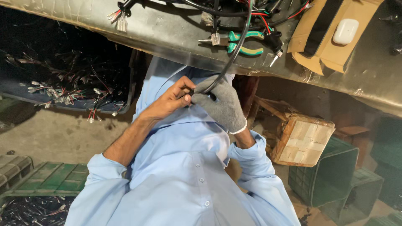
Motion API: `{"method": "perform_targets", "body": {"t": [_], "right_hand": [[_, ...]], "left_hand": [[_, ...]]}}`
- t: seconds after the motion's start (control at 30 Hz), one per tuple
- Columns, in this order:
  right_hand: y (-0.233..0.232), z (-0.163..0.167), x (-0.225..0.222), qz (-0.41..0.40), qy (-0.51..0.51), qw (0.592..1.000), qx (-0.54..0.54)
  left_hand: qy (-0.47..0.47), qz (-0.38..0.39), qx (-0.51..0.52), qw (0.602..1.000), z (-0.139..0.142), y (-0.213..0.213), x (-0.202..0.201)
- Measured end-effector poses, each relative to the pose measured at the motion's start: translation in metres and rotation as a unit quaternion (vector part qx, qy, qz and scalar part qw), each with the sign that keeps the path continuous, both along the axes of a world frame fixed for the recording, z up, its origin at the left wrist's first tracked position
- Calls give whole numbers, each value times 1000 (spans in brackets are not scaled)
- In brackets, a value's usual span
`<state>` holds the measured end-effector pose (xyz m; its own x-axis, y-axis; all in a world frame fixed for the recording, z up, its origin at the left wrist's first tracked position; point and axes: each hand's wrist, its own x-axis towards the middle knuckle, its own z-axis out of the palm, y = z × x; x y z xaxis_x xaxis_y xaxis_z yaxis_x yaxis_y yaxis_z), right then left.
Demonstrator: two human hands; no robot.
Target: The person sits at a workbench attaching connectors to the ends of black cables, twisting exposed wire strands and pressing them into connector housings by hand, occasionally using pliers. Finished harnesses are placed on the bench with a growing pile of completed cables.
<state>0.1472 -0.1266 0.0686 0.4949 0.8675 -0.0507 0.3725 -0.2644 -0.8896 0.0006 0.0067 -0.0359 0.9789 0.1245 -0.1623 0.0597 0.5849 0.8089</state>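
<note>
A black sheathed cable [233, 54] runs down from a bundle of wires [234, 12] on the grey workbench [167, 33] to my hands, which meet just in front of my light blue shirt. My left hand [171, 100] is bare and pinches the cable's end with its fingertips. My right hand [222, 105] wears a grey knit glove and is closed around the same cable just behind the end. The two hands touch each other. The cable's tip is hidden between the fingers.
Green-handled pliers [247, 45] lie on the bench beside an open cardboard box [331, 54] holding a small white case [345, 31]. A dark bin of wire harnesses [71, 90] sits left. Green crates [331, 175] and a taped block [303, 140] stand right; another green crate [50, 178] lies lower left.
</note>
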Motion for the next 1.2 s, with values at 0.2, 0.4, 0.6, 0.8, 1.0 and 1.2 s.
{"method": "perform_targets", "body": {"t": [0.2,0.4,0.6,0.8,1.0,1.2], "right_hand": [[2,-24,-17,-149,77,985,-31],[-7,-52,-4,-114,229,966,-40],[-7,-65,-3,-137,144,979,-50],[-1,-20,21,-113,81,990,-9],[9,-4,75,-37,-552,831,-54],[-16,-37,9,-168,99,977,-90]], "left_hand": [[55,40,238,969,6,-12,0],[74,-23,172,982,7,-2,11],[0,97,332,938,17,-22,13],[-13,83,284,955,31,2,19],[35,38,275,960,64,38,17],[71,40,328,941,73,24,12]]}}
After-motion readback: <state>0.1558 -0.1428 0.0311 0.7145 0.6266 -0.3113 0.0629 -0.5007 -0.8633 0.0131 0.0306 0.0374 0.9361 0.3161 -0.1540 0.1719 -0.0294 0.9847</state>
